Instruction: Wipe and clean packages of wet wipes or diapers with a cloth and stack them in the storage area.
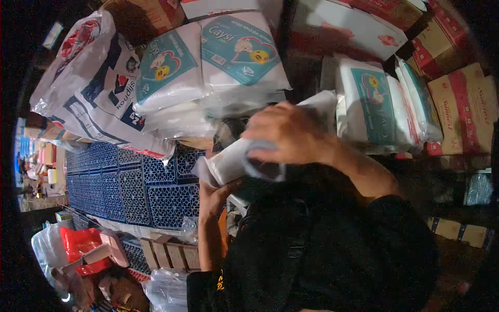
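Note:
Close in front of my body, a pale, roll-shaped bundle (227,162) with a glossy, film-like surface lies at a slant between my hands. My left hand (212,191) holds it from below, with most of its fingers hidden behind it. Over its right end is my right hand (283,136), blurred by motion, its fingers curled inward. A grey looped band (266,169) curves under those fingers; whether it belongs to the bundle I cannot tell. Just beyond my hands lie stacked soft white packs with teal labels (236,49).
A printed white and navy sack (104,88) leans at the left. More teal-labelled packs (369,99) stand at the right, beside red and brown cartons (460,112). Blue lattice crates (125,182) line the left, with a red plastic bag (83,247) nearer.

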The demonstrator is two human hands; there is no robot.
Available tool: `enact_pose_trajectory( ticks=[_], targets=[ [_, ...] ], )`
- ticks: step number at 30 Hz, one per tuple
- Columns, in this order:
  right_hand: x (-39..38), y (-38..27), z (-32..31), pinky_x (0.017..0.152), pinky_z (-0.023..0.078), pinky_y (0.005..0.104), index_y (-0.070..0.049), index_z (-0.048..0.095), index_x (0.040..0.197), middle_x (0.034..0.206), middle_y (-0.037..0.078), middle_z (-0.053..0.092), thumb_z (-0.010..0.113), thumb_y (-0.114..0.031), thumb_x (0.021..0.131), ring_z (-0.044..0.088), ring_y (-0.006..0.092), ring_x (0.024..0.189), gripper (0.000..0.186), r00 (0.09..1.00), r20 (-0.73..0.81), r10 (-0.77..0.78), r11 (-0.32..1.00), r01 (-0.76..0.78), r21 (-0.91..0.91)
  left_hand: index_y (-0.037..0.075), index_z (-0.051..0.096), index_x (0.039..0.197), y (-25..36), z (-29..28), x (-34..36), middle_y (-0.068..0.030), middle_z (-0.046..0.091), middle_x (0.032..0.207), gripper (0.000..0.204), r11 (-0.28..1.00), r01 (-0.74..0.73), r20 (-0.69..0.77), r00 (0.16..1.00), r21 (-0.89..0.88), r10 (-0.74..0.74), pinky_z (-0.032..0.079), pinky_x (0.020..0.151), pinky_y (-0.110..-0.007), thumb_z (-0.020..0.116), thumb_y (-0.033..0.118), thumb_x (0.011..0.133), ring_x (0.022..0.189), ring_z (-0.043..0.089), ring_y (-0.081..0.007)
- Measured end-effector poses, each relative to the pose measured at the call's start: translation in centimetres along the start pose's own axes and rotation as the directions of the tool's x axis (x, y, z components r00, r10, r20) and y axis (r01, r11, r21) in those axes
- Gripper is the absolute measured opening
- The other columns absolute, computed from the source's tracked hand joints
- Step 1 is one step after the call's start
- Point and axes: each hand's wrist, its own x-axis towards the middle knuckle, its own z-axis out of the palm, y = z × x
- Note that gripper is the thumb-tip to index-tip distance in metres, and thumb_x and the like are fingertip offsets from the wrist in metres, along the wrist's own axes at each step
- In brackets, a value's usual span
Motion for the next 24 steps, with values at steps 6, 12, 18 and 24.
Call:
enact_pose_trajectory(
  ticks=[6, 12, 18, 24],
  targets=[
    [-7.4, 7.0, -2.4, 0.081, 0.045, 0.0345, -0.006, 0.06, 0.096, 0.098, 0.007, 0.059, 0.069, -0.014, 0.07, 0.055, 0.0202, 0.095, 0.029, 0.91, -0.312, 0.272, 0.955, -0.295, -0.03, 0.005, 0.028, 0.128, 0.0, 0.6, -0.2, -0.0079, 0.046, 0.115, 0.082, 0.998, -0.056, 0.011, 0.998, -0.005, 0.056, 0.041, 0.089, -0.032, 0.071, -0.007, 0.059, 0.105, 0.046, -0.0195],
    [-11.0, 6.2, 2.6, 0.075, 0.043, 0.0288, -0.004, 0.053, 0.108, 0.1, 0.007, 0.056, 0.047, -0.02, 0.087, 0.054, 0.0182, 0.086, 0.026, 0.405, -0.169, 0.899, 0.39, -0.563, 0.728, 0.007, 0.025, 0.131, -1.3, 0.5, -0.4, -0.0078, 0.046, 0.114, 0.085, 0.998, -0.009, -0.05, 0.999, -0.069, 0.006, 0.042, 0.088, -0.033, 0.07, -0.007, 0.06, 0.104, 0.047, -0.0192],
    [-22.7, 12.8, 14.8, 0.079, 0.041, 0.031, -0.006, 0.046, 0.118, 0.104, 0.006, 0.054, 0.041, -0.024, 0.091, 0.052, 0.0206, 0.09, 0.032, 0.693, -0.331, 0.64, 0.344, 0.127, 0.93, 0.004, 0.028, 0.129, -2.0, 0.7, -0.9, -0.009, 0.047, 0.117, 0.08, 0.978, -0.009, -0.154, 0.988, -0.209, -0.024, 0.043, 0.085, -0.031, 0.069, -0.006, 0.061, 0.104, 0.048, -0.0201],
    [-23.7, 11.5, 12.6, 0.085, 0.04, 0.0279, -0.009, 0.04, 0.128, 0.114, 0.004, 0.053, 0.037, -0.025, 0.093, 0.052, 0.0175, 0.1, 0.039, 0.604, -0.117, 0.789, 0.506, -0.529, 0.681, 0.006, 0.035, 0.123, -1.2, 0.8, -0.8, -0.0066, 0.049, 0.11, 0.072, 0.989, -0.086, -0.081, 0.994, -0.121, 0.076, 0.041, 0.086, -0.031, 0.069, -0.004, 0.061, 0.098, 0.05, -0.0183]
  ],
)
